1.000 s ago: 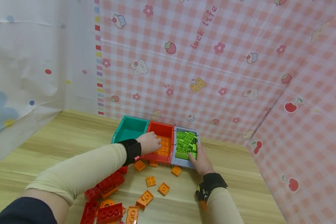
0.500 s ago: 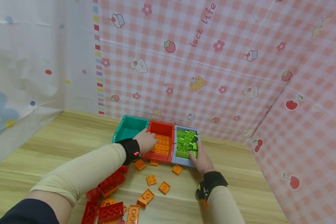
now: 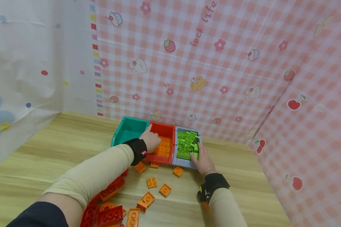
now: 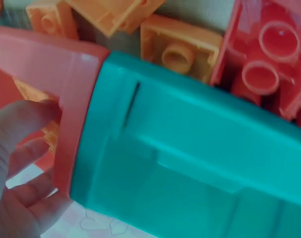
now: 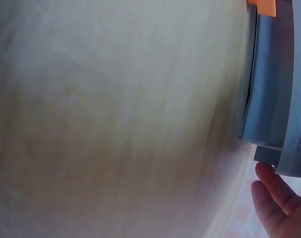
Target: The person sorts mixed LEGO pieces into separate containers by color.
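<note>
Three joined bins stand in a row on the table: a teal bin (image 3: 130, 130), a red bin (image 3: 162, 126) with orange building bricks (image 3: 162, 148) in it, and a grey bin (image 3: 184, 162) full of green building bricks (image 3: 187, 143). My left hand (image 3: 150, 141) is over the red bin's left side, index finger stretched along the wall. In the left wrist view its thumb (image 4: 34, 116) reaches the orange bricks. My right hand (image 3: 204, 160) holds the grey bin's right wall, thumb on the inner side; in the right wrist view fingers (image 5: 272, 198) touch the bin's outer corner.
Loose orange bricks (image 3: 152, 183) lie in front of the bins. A pile of red bricks (image 3: 110, 216) mixed with orange ones lies at the front left, partly behind my left arm. A pink checked cloth (image 3: 176, 69) hangs close behind the bins.
My left hand shifts first left, then slightly right and up along the red bin's wall, and its index finger straightens. The right hand stays on the grey bin. The head view turns slightly.
</note>
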The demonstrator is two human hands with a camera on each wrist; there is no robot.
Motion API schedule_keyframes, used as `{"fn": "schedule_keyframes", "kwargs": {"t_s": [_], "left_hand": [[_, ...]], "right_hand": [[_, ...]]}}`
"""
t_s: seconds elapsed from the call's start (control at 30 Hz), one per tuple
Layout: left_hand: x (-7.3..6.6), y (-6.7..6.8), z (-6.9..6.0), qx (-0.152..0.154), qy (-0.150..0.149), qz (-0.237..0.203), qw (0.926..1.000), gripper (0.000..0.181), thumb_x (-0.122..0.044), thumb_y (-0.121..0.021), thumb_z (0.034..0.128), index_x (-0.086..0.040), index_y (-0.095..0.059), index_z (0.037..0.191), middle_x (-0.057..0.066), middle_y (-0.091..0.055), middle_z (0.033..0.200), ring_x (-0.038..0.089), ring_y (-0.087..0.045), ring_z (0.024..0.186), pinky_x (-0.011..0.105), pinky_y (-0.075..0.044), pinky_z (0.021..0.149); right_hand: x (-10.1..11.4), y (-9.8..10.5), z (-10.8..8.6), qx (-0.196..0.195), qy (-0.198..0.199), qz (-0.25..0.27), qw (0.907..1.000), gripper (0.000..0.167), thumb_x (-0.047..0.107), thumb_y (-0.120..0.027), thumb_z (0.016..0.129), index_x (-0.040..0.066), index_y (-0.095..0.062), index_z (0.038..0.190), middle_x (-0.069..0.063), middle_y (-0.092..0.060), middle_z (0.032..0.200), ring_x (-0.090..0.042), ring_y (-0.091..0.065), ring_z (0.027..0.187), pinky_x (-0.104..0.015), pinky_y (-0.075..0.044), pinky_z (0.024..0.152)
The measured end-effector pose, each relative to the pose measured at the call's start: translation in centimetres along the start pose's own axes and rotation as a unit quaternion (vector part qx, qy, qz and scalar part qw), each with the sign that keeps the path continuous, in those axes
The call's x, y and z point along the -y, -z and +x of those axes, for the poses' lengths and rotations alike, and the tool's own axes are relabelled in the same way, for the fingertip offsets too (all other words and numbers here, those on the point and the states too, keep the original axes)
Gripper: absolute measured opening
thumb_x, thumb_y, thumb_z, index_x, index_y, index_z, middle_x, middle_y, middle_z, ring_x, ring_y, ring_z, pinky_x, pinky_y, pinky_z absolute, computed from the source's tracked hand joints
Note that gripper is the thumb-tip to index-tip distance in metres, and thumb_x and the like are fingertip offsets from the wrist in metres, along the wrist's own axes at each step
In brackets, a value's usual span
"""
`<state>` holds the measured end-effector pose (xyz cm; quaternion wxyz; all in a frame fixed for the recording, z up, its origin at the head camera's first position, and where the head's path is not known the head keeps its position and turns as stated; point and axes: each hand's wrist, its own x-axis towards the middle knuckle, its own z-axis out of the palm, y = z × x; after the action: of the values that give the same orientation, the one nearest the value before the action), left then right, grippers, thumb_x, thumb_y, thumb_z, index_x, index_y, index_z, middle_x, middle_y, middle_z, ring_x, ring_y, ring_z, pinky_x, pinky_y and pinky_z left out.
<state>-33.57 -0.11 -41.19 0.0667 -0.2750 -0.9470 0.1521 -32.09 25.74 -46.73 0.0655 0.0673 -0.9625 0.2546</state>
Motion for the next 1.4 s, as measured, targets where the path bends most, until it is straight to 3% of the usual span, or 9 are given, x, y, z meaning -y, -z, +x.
{"fn": "schedule_keyframes", "kwargs": {"t_s": [0.13, 0.33, 0.47, 0.57, 0.67, 0.8, 0.9, 1.1, 1.4], "left_hand": [[0.1, -0.3, -0.1, 0.013, -0.007, 0.0, 0.9999, 0.016, -0.008, -0.062, 0.0878, -0.013, -0.068, 0.074, 0.003, -0.055, 0.068, 0.023, -0.059, 0.078, 0.057, -0.017, 0.105], [0.7, 0.3, -0.8, 0.035, -0.014, -0.096, 0.9946, 0.024, -0.014, -0.061, 0.0893, -0.011, -0.06, 0.065, 0.002, -0.051, 0.054, 0.023, -0.058, 0.069, 0.06, -0.012, 0.104], [0.6, 0.6, -2.3, -0.027, -0.045, -0.058, 0.997, 0.013, -0.011, -0.059, 0.0912, -0.011, -0.068, 0.083, 0.003, -0.062, 0.07, 0.024, -0.06, 0.079, 0.06, -0.019, 0.103], [0.1, 0.9, -4.1, -0.086, -0.086, -0.038, 0.9919, 0.012, -0.015, -0.063, 0.0893, -0.014, -0.07, 0.098, 0.002, -0.065, 0.091, 0.022, -0.059, 0.095, 0.057, -0.022, 0.102], [-0.8, 1.3, -6.5, -0.109, -0.156, -0.048, 0.9804, 0.017, -0.024, -0.067, 0.0867, -0.016, -0.07, 0.101, -0.001, -0.064, 0.1, 0.019, -0.056, 0.101, 0.051, -0.027, 0.102], [-2.4, 1.9, -10.1, -0.073, -0.265, -0.065, 0.9593, 0.017, -0.029, -0.067, 0.0862, -0.019, -0.07, 0.099, -0.008, -0.061, 0.093, 0.011, -0.055, 0.091, 0.035, -0.038, 0.092], [-3.4, 1.9, -12.4, -0.009, -0.303, -0.091, 0.9486, 0.011, -0.031, -0.065, 0.0874, -0.021, -0.068, 0.088, -0.013, -0.055, 0.078, 0.004, -0.05, 0.075, 0.027, -0.04, 0.079], [-4.5, 1.4, -15.2, 0.091, -0.261, -0.105, 0.9553, 0.023, -0.037, -0.066, 0.0849, -0.022, -0.057, 0.07, -0.013, -0.041, 0.062, 0.004, -0.036, 0.057, 0.024, -0.03, 0.064], [-4.5, 0.1, -15.5, 0.134, -0.198, -0.166, 0.9567, 0.02, -0.025, -0.066, 0.086, -0.022, -0.059, 0.067, -0.014, -0.044, 0.058, 0.004, -0.038, 0.056, 0.025, -0.031, 0.066]], "right_hand": [[0.0, 0.0, 0.3, 0.004, 0.003, -0.005, 1.0, 0.071, 0.042, -0.05, 0.094, 0.007, -0.019, 0.148, -0.022, -0.025, 0.147, -0.036, -0.032, 0.131, -0.05, -0.03, 0.101], [-0.1, 0.0, 0.2, 0.005, 0.001, -0.004, 1.0, 0.071, 0.042, -0.05, 0.094, 0.007, -0.019, 0.148, -0.021, -0.025, 0.146, -0.036, -0.034, 0.13, -0.051, -0.031, 0.1], [0.1, 0.1, 0.1, 0.008, 0.003, -0.005, 1.0, 0.071, 0.042, -0.049, 0.094, 0.006, -0.019, 0.148, -0.022, -0.025, 0.146, -0.036, -0.033, 0.13, -0.05, -0.031, 0.101], [0.2, 0.2, 0.1, 0.015, 0.004, -0.005, 0.9999, 0.072, 0.042, -0.048, 0.095, 0.006, -0.017, 0.149, -0.023, -0.023, 0.147, -0.037, -0.031, 0.131, -0.051, -0.03, 0.101], [0.3, 0.3, 0.1, 0.018, 0.003, -0.003, 0.9998, 0.072, 0.042, -0.048, 0.095, 0.007, -0.016, 0.149, -0.023, -0.022, 0.148, -0.037, -0.03, 0.132, -0.05, -0.029, 0.102], [0.1, 0.3, 0.2, 0.018, 0.002, -0.012, 0.9998, 0.072, 0.042, -0.047, 0.095, 0.006, -0.016, 0.149, -0.023, -0.021, 0.148, -0.037, -0.029, 0.132, -0.05, -0.028, 0.103], [0.0, 0.2, 0.1, 0.02, -0.001, -0.017, 0.9997, 0.072, 0.043, -0.046, 0.095, 0.005, -0.017, 0.148, -0.023, -0.017, 0.15, -0.038, -0.028, 0.132, -0.05, -0.028, 0.103], [0.3, 0.6, 0.0, 0.027, 0.002, -0.022, 0.9994, 0.071, 0.043, -0.047, 0.095, 0.005, -0.019, 0.148, -0.02, -0.003, 0.153, -0.041, -0.027, 0.132, -0.053, -0.031, 0.099], [0.4, 1.4, 0.0, 0.045, -0.018, -0.024, 0.9985, 0.077, 0.048, -0.052, 0.091, 0.009, -0.021, 0.149, -0.024, -0.025, 0.147, -0.041, -0.032, 0.13, -0.053, -0.03, 0.1]]}}
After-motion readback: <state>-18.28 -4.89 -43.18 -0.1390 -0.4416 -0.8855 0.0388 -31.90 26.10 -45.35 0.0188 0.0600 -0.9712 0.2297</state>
